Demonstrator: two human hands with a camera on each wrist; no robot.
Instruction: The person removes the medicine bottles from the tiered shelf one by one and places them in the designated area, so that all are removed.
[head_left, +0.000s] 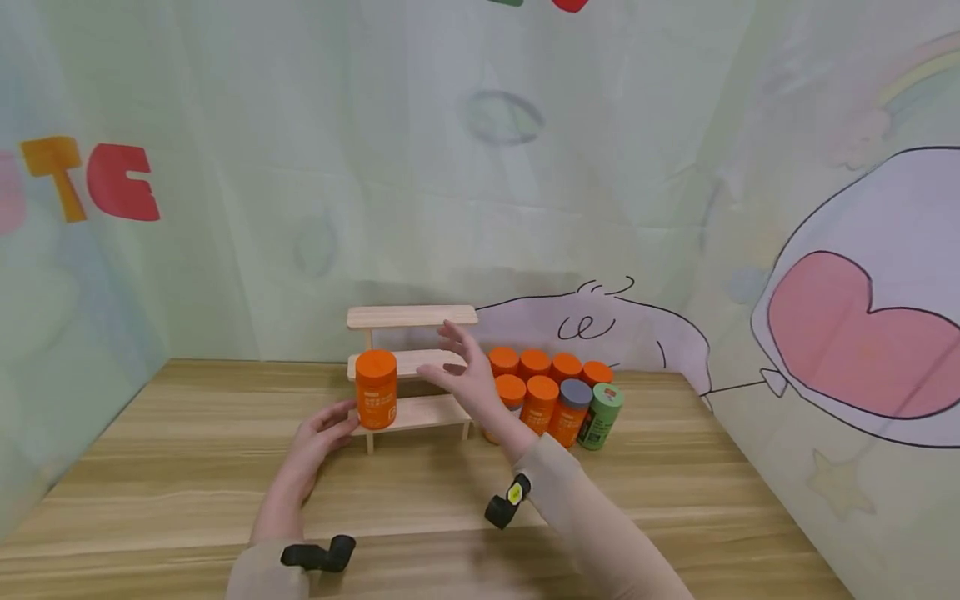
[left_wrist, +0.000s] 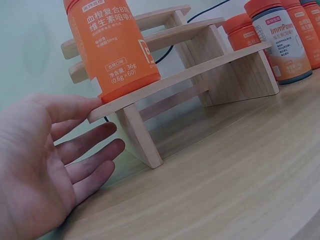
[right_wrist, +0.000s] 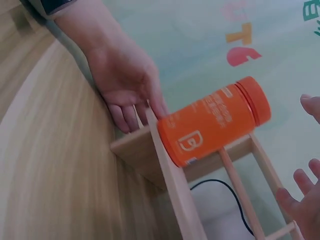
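Observation:
An orange bottle with an orange lid stands at the left end of the lowest tier of a wooden step shelf. Beside that end is my left hand. In the left wrist view, the upper digit of my left hand touches the board's end by the bottle's base, while the other fingers hang loosely below. My right hand, fingers spread and holding nothing, is in front of the shelf's right half, near the middle tier. In the right wrist view, part of my right hand shows at the right edge.
Right of the shelf stand two rows of bottles: several with orange lids, one with a grey lid, and a green canister at the row's right end. A printed cloth hangs behind the wooden table.

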